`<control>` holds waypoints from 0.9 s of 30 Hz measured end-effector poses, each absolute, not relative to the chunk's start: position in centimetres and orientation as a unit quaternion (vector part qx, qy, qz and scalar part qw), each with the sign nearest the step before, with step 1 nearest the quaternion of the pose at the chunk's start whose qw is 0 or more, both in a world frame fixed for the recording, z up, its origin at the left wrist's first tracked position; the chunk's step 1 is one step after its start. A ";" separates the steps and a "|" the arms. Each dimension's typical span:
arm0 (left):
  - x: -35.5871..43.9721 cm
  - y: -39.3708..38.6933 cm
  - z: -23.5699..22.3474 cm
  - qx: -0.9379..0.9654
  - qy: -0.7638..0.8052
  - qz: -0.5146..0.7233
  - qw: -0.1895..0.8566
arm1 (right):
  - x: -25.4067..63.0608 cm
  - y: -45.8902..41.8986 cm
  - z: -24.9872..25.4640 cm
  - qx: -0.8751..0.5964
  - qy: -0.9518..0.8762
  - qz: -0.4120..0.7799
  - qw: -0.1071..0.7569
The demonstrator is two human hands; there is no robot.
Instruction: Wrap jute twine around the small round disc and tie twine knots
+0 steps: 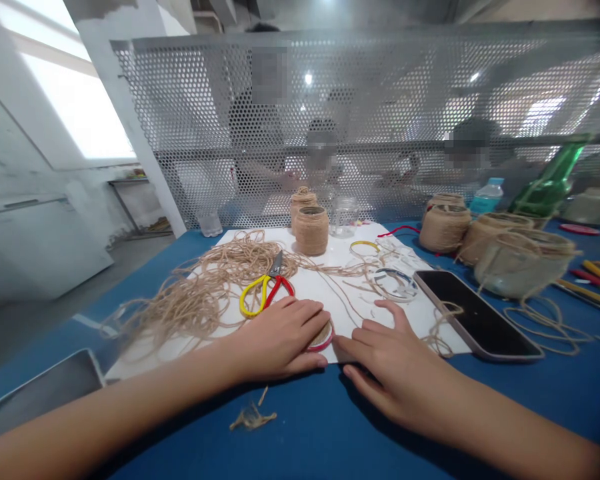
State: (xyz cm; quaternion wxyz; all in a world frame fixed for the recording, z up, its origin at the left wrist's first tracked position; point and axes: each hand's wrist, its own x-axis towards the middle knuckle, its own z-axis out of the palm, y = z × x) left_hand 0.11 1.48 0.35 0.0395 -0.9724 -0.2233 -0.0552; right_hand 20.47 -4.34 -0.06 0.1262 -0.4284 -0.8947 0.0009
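My left hand (285, 337) lies over a small round lid (323, 333) with a red and white rim and tan twine on its face. Its fingers curve over the far side, the thumb rests along the near side, and part of the lid is hidden. My right hand (385, 360) is just to the right, fingers apart, one fingertip at the lid's right edge. Scissors (273, 283) with one yellow and one red handle lie beyond my left hand, blades pointing away. A loose heap of jute twine (195, 293) spreads to the left, partly under the scissors.
Twine-wrapped jars (312, 231) and a clear jar (345, 217) stand behind the white paper (300, 280). A phone (475, 313) lies right; more jars (445, 228) and a green bottle (550, 180) stand beyond. Another dark device (45, 393) lies left. A perforated metal screen (190, 127) separates people behind.
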 end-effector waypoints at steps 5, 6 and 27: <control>0.0 1.5 -0.1 -0.974 -0.216 -0.050 0.037 | 20.5 -4.3 -0.4 -0.426 -0.896 -0.007 0.127; 0.0 1.4 -0.1 -0.974 -0.216 -0.046 0.039 | 20.5 -4.3 -0.4 -0.426 -0.895 -0.008 0.128; -0.1 1.5 0.4 -0.980 -0.192 -0.055 -0.018 | 20.5 -4.6 0.0 -0.438 -0.880 0.135 0.127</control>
